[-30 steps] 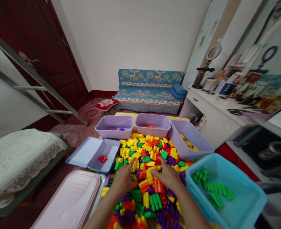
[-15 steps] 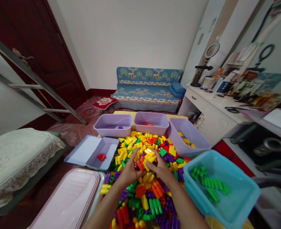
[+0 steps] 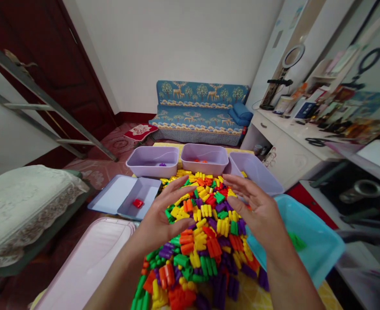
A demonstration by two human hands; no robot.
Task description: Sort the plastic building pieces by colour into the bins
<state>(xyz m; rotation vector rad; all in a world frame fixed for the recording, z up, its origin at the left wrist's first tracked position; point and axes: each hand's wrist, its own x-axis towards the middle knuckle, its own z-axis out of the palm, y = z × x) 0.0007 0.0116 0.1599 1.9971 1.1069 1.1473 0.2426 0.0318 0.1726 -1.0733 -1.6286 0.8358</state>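
A large heap of yellow, green, orange, red and purple plastic pieces (image 3: 205, 211) covers the middle of the table. Over its left side is my left hand (image 3: 164, 215), fingers spread and holding nothing. My right hand (image 3: 257, 211) hovers above the right side, also open, with its palm turned inward. Between the two hands, clusters of yellow pieces (image 3: 206, 210) lie on the heap. My right hand and forearm partly cover the turquoise bin (image 3: 333, 245), where some green pieces (image 3: 297, 241) show.
Behind the heap stand a lilac bin (image 3: 138, 162) with a purple piece, another (image 3: 190, 150) with red pieces, and a third (image 3: 272, 183) with yellow ones. At left are a blue-grey box (image 3: 125, 206) holding a red piece and a pink lid (image 3: 93, 258).
My hands have moved apart and risen, and their fingers have opened. The yellow and orange pieces that were between them are no longer held. The view has shifted slightly.
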